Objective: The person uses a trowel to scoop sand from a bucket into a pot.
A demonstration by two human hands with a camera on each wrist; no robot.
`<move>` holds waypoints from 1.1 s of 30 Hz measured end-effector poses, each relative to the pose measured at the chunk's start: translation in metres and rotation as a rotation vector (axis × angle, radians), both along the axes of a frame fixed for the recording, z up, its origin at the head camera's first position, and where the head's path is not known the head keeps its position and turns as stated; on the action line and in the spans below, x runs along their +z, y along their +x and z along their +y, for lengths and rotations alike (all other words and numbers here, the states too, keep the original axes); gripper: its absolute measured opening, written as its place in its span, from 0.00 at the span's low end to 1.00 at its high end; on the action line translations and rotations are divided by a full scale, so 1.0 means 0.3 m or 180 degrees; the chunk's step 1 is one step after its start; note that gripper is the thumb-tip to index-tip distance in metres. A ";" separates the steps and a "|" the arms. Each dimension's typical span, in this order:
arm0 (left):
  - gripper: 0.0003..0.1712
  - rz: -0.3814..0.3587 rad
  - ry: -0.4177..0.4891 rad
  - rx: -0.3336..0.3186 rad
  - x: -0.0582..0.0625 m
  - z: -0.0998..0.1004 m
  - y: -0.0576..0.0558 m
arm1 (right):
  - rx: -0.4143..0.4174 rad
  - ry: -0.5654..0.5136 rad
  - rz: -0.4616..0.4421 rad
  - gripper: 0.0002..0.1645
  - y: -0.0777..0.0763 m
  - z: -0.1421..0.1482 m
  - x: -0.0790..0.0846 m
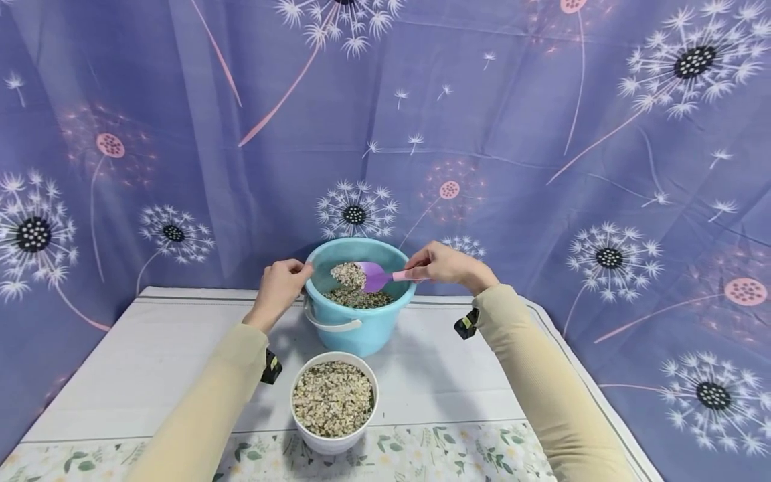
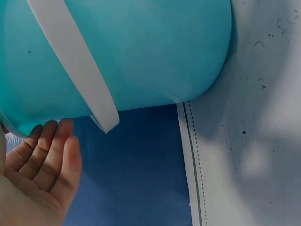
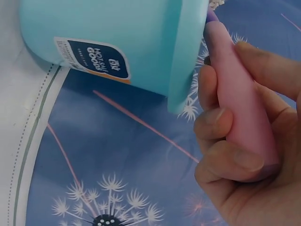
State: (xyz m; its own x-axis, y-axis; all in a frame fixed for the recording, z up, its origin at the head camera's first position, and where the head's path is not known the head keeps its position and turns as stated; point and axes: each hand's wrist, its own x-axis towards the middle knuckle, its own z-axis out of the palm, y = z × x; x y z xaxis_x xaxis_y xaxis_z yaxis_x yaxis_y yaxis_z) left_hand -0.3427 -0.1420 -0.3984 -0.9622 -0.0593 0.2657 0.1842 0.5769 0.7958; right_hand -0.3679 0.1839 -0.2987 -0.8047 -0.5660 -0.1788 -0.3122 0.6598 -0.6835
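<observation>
My right hand point(image 1: 444, 263) grips the pink handle point(image 3: 244, 101) of a small trowel with a purple blade point(image 1: 375, 276). The blade lies level over the opening of a light blue bucket point(image 1: 355, 331), heaped with pale grainy mix point(image 1: 348, 275) at its tip. More of this mix, darker and speckled, lies low inside the bucket. At the bucket's left rim, my left hand point(image 1: 278, 289) pinches the edge; its fingers point(image 2: 59, 141) lie along the outside in the left wrist view, the thumb mostly hidden there. The bucket's white handle point(image 1: 334, 326) hangs down its front.
A white bowl point(image 1: 334, 442) full of the same mix stands nearer me, in front of the bucket. Behind the bucket hangs a purple dandelion-print cloth point(image 1: 271, 187). The white table cover point(image 1: 181, 361) has a floral strip point(image 1: 452, 452) along the front.
</observation>
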 end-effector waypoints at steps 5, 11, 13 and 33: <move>0.21 -0.0042 -0.0037 -0.0031 0.008 0.001 0.002 | -0.0107 -0.0010 0.0003 0.11 0.008 0.017 -0.008; 0.28 -0.0310 -0.0170 -0.0165 0.036 -0.009 0.017 | -0.0252 -0.0099 -0.0081 0.13 0.023 0.033 -0.001; 0.31 -0.0355 -0.0176 -0.0174 0.043 -0.020 0.028 | -0.0302 -0.0135 -0.0090 0.13 0.030 0.037 0.009; 0.31 -0.0184 -0.0117 -0.0940 -0.065 -0.087 0.393 | 0.0325 -0.0149 0.0280 0.09 0.241 0.057 0.042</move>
